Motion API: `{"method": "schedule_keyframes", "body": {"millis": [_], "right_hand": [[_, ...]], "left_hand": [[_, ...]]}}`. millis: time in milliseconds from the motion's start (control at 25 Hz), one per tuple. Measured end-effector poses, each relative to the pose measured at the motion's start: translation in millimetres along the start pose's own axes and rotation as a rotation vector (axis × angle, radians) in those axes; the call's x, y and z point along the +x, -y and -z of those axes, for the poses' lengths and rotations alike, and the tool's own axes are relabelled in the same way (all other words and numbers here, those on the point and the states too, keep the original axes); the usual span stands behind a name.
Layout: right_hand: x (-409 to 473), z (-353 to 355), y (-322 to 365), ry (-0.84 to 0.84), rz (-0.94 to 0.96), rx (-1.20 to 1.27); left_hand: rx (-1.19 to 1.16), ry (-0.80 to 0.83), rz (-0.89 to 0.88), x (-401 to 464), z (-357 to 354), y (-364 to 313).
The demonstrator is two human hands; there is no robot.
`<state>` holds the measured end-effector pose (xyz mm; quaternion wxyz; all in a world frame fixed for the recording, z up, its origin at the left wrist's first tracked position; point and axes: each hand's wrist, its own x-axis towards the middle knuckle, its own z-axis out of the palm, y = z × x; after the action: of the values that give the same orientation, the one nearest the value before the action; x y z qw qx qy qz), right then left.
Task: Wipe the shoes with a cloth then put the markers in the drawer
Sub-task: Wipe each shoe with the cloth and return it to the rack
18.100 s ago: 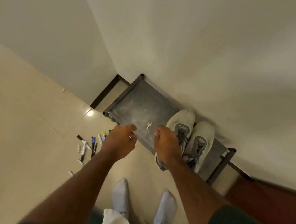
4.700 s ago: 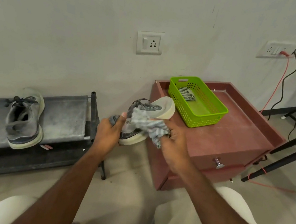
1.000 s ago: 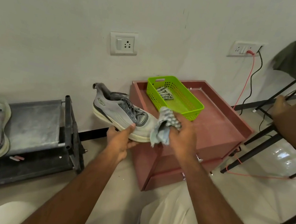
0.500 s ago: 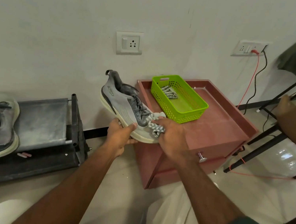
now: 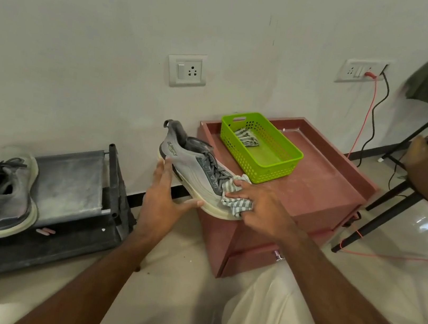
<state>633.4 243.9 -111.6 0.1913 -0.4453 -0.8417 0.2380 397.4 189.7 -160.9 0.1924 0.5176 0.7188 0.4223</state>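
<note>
My left hand (image 5: 165, 199) reaches forward with the forearm rising from the lower left, palm turned toward the grey mesh running shoe with the cream sole (image 5: 192, 169); the fingers stand nearly straight up against the near side of the heel part, and the thumb runs out to the right under the sole, so the shoe is cradled rather than clenched. My right hand (image 5: 258, 207) comes in from the lower right, wrist bent down, and its fingers are spread and curled over a crumpled grey-and-white striped cloth (image 5: 234, 201), pressing it onto the toe end of the shoe and its sole edge. The shoe is held in the air, heel up and to the left, toe lower and to the right, in front of the near left corner of the reddish-brown wooden drawer table (image 5: 322, 192). A small metal knob (image 5: 278, 255) shows on the drawer front, low beside my right forearm. On top of it sits a lime-green perforated plastic basket (image 5: 288, 159) with another striped cloth (image 5: 247, 138) lying inside. Off to the left, well apart, the second grey running shoe (image 5: 5, 194) sits on a dark metal shoe rack (image 5: 69, 190), with two small pink pieces (image 5: 45, 231) on its front edge just beside that shoe. I cannot see the markers from here. A white wall socket (image 5: 187, 70) sits above the held shoe.
</note>
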Motion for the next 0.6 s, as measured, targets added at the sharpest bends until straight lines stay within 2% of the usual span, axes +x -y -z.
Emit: {"method": "schedule_keyframes", "body": {"millis": [40, 120, 160, 200, 280, 360, 520, 600], "right_hand": [[0, 0, 0, 0.001, -0.014, 0.012], [1, -2, -3, 0.001, -0.02, 0.019], [2, -3, -6, 0.005, -0.016, 0.017], [2, -4, -8, 0.011, -0.013, 0.007], [1, -7, -12, 0.017, -0.005, 0.021], [2, -7, -17, 0.021, -0.015, 0.078], [5, -4, -23, 0.021, -0.023, 0.109], [6, -4, -23, 0.028, -0.026, 0.11]], "left_hand": [[-0.099, -0.026, 0.061, 1, 0, 2], [-0.538, 0.005, 0.331, 0, -8, -4], [-0.679, 0.01, 0.382, 1, -15, -5], [-0.661, -0.012, 0.322, 2, -22, -10], [-0.268, -0.071, 0.047, 2, -33, -13], [0.11, -0.062, -0.292, 0, -39, -13], [0.567, 0.0, -0.885, 9, -33, 26], [0.742, -0.039, -1.072, 23, -18, 44]]}}
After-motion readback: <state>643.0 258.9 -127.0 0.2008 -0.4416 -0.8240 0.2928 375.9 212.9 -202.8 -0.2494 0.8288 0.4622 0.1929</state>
